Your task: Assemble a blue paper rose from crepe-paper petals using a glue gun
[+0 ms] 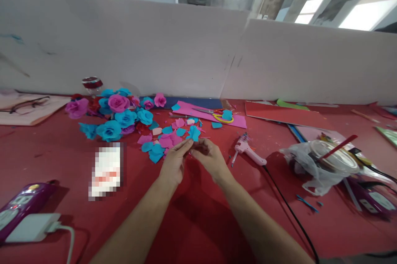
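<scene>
We're looking down at the red bench (62, 160), and our two hands meet in the middle. Our left hand (173, 164) and right hand (210, 157) are both closed in a pinch, fingertips touching. Between them they grip the lower edge of a blue petal (194, 133), which stands up just above the fingers. Right behind it lie loose petals (161, 145) in blue and pink, scattered flat on the bench. Further left sits a cluster of finished paper flowers (118, 111) in blue, pink and purple. To the right of our hands lies a pink glue gun (249, 153), its black cord running toward us. Beyond the petals, scissors (214, 114) rest on a pink sheet (238, 121).
</scene>
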`<state>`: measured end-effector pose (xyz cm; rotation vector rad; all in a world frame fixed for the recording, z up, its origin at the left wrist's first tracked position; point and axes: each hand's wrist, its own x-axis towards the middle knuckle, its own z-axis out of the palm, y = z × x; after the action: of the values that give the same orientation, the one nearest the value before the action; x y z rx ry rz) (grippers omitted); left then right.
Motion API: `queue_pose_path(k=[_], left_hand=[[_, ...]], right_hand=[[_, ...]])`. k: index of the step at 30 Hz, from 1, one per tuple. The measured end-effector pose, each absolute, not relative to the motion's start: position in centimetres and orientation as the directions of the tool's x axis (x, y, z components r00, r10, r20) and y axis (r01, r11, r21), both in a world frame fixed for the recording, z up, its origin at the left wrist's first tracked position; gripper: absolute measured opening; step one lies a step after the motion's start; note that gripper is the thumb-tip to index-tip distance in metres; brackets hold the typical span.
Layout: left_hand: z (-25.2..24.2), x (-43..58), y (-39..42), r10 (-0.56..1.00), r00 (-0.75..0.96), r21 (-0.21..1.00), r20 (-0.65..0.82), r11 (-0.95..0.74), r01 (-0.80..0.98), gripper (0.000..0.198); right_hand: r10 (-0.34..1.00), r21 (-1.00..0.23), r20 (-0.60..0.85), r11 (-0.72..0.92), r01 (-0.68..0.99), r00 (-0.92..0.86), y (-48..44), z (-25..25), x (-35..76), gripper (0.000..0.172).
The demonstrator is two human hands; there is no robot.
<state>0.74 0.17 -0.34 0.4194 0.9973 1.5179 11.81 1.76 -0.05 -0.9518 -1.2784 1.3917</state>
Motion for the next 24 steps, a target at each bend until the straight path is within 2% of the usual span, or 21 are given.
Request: queue_pose_path(k=[5,11,19,24], left_hand=[[-0.4,0.4,0.1,0.95,-0.173,0.791,-0.259,0.106,-0.603,0.025],[-0.1,-0.6,0.5,0.952,-0.253,0.82,-0.172,-0.004,-0.573,0.041],[0.1,-1.0,0.4,0.965,-0.259,0.898,-0.044,-0.075,-0.433,0.04],[0.4,-1.2,0.5,0.977,-0.211,0.897,-0.032,-0.065,-0.438,0.041]], right_hand=[[0.976,-0.988,0.092,0.064,-0.143,-0.197,1.5,-0.3,11.5,0.011],[0.982,-0.989,0.065,0.04,-0.139,-0.175,1.6,0.2,11.8,0.012],[0.968,-0.996,0.079,0.066,-0.065,-0.238,1.5,0.4,12.0,0.009],[0.951,-0.993,0.113,0.098,-0.063,-0.288,1.9,0.2,12.3,0.01]])
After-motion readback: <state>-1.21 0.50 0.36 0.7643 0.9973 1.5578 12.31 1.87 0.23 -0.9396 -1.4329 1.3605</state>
